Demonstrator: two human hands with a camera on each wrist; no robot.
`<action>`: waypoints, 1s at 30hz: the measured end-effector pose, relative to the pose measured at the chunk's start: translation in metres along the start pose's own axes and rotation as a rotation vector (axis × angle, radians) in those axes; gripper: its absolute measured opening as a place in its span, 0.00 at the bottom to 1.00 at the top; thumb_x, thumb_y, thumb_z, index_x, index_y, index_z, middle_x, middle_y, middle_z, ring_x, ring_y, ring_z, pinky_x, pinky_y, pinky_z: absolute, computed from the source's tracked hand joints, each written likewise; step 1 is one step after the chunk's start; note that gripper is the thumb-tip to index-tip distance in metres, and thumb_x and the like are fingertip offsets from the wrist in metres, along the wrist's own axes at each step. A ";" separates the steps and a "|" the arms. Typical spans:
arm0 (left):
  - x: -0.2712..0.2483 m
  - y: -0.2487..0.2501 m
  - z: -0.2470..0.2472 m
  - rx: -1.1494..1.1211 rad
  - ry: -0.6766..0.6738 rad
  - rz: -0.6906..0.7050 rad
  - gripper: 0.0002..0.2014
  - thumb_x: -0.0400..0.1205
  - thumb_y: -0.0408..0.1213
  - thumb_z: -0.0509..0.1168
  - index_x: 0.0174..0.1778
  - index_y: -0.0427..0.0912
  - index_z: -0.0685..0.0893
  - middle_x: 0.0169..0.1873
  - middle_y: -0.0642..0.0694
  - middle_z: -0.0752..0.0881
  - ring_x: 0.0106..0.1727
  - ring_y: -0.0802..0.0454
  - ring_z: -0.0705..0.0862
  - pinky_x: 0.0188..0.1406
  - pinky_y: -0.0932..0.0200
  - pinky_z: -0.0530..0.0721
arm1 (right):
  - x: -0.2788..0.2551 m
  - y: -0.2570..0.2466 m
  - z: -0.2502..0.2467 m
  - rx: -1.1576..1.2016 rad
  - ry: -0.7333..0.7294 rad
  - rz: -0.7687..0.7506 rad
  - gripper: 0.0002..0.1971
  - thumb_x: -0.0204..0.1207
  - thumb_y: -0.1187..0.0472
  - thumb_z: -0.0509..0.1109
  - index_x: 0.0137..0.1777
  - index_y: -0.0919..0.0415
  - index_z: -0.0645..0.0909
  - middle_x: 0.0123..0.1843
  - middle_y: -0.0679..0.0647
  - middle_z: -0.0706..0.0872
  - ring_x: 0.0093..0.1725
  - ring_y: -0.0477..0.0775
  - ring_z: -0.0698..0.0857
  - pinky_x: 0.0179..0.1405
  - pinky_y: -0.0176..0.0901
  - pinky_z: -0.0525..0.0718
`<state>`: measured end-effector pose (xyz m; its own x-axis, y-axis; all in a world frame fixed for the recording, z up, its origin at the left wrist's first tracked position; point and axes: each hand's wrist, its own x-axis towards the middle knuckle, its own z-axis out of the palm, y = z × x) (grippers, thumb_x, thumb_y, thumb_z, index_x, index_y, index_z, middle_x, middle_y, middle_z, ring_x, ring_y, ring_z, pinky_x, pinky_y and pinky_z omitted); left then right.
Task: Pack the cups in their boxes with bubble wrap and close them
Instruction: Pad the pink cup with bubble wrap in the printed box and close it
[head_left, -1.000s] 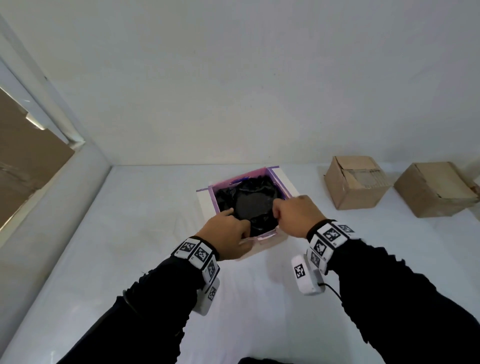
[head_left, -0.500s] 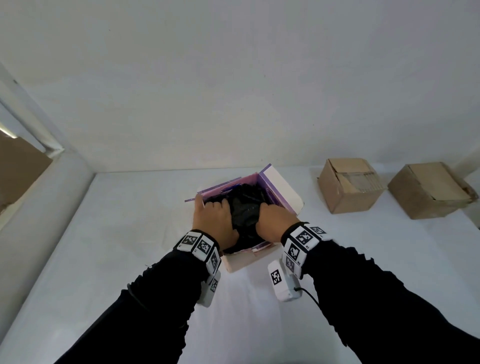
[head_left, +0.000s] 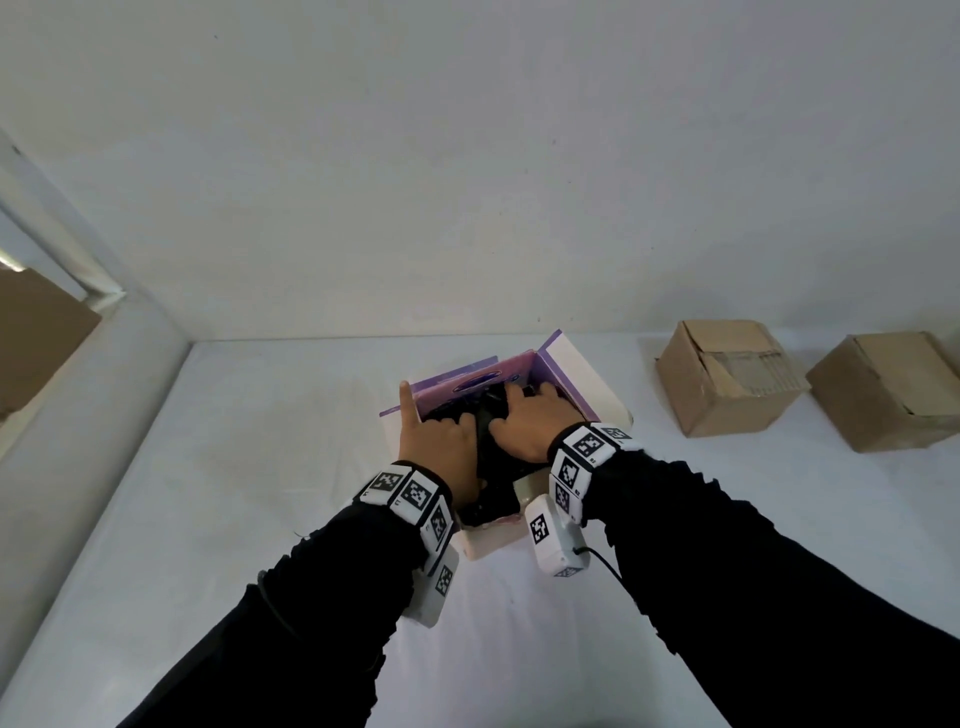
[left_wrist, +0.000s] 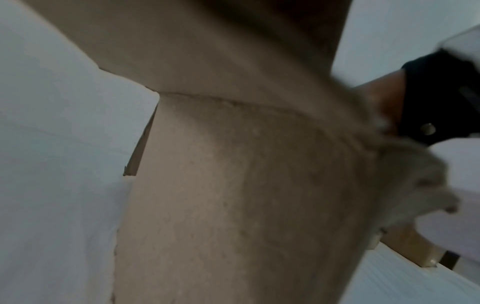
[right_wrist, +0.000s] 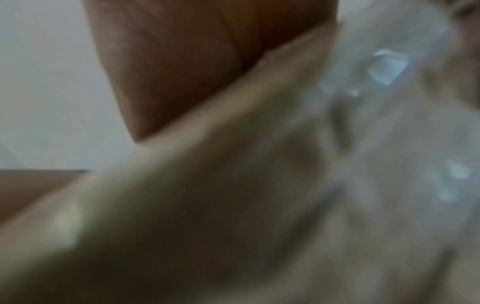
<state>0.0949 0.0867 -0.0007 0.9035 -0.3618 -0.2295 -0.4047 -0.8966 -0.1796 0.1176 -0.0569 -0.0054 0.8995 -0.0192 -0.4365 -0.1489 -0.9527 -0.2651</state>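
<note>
A white box with a purple inside (head_left: 582, 384) stands open in the middle of the table. A dark bundle wrapped in bubble wrap (head_left: 488, 415) fills it; no cup shows through. My left hand (head_left: 436, 441) presses on the bundle's left side, its index finger straight up along the left wall. My right hand (head_left: 530, 421) lies spread on the right side, fingers reaching to the far wall. The left wrist view shows the box's outer wall (left_wrist: 233, 185) close up, with bubble wrap (left_wrist: 415, 174) at its right edge. Blurred bubble wrap (right_wrist: 389, 102) fills the right wrist view.
Two brown cardboard boxes (head_left: 727, 384) (head_left: 888, 395) sit at the back right of the white table (head_left: 260, 467). A white wall runs close behind the open box. A raised ledge borders the table on the left.
Both hands went from the box's near rim onto the bundle and pushed further in. The right flap now stands up.
</note>
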 end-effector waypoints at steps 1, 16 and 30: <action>0.000 0.000 0.000 -0.001 0.000 -0.001 0.23 0.73 0.58 0.64 0.55 0.45 0.75 0.41 0.54 0.85 0.46 0.48 0.86 0.73 0.23 0.31 | 0.001 -0.002 0.002 -0.048 0.009 -0.004 0.37 0.75 0.43 0.55 0.83 0.56 0.54 0.80 0.66 0.63 0.78 0.67 0.63 0.76 0.58 0.64; -0.010 -0.018 -0.013 0.038 0.109 0.013 0.28 0.71 0.60 0.68 0.61 0.47 0.78 0.60 0.46 0.79 0.68 0.43 0.71 0.77 0.36 0.50 | 0.000 -0.007 -0.005 -0.079 0.267 -0.216 0.24 0.76 0.57 0.62 0.71 0.62 0.69 0.73 0.62 0.71 0.70 0.64 0.72 0.62 0.56 0.76; -0.066 -0.023 0.007 0.046 0.153 0.146 0.42 0.73 0.77 0.39 0.61 0.52 0.84 0.65 0.52 0.80 0.83 0.46 0.54 0.71 0.22 0.30 | 0.002 -0.020 -0.005 -0.215 0.239 -0.416 0.21 0.73 0.63 0.62 0.67 0.58 0.74 0.69 0.58 0.76 0.66 0.61 0.76 0.59 0.55 0.77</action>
<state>0.0440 0.1326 0.0121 0.8441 -0.5250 -0.1088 -0.5360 -0.8204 -0.1993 0.1248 -0.0393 0.0037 0.9371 0.3289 -0.1172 0.3056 -0.9349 -0.1803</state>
